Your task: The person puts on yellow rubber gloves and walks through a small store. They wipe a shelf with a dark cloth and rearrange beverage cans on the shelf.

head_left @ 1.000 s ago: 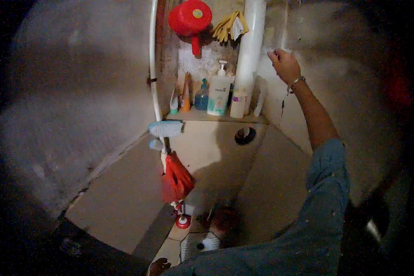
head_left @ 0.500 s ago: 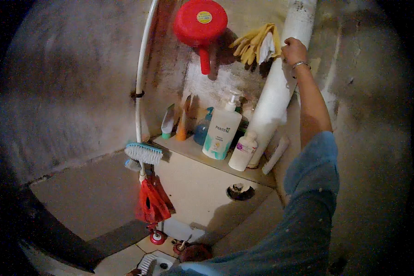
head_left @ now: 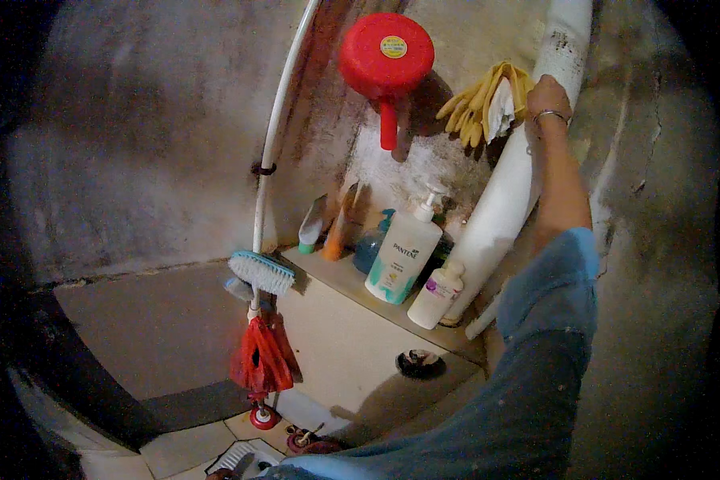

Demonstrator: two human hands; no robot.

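My right hand (head_left: 550,98) is raised at the upper right, its fingers closed at the cuff end of a pair of yellow gloves (head_left: 476,108). The glove fingers point down and left, and white lining shows at the opening. Just behind the hand runs a thick white pipe (head_left: 500,196), slanting down to the ledge. A silver bangle (head_left: 549,114) circles my wrist. At the bottom edge a small brown patch may be part of my left hand, but too little of it shows to be sure.
Left of the gloves a red pan-shaped item (head_left: 386,60) hangs on the wall. Along the ledge (head_left: 352,290) stand a white pump bottle (head_left: 404,256), a small white bottle (head_left: 438,296), a blue pump bottle (head_left: 370,248) and tubes. A brush (head_left: 262,272) and red mop (head_left: 262,360) stand left.
My view has shifted, so the wall, ledge and gloves sit lower and mostly farther right. The right hand stays at the gloves' cuff end.
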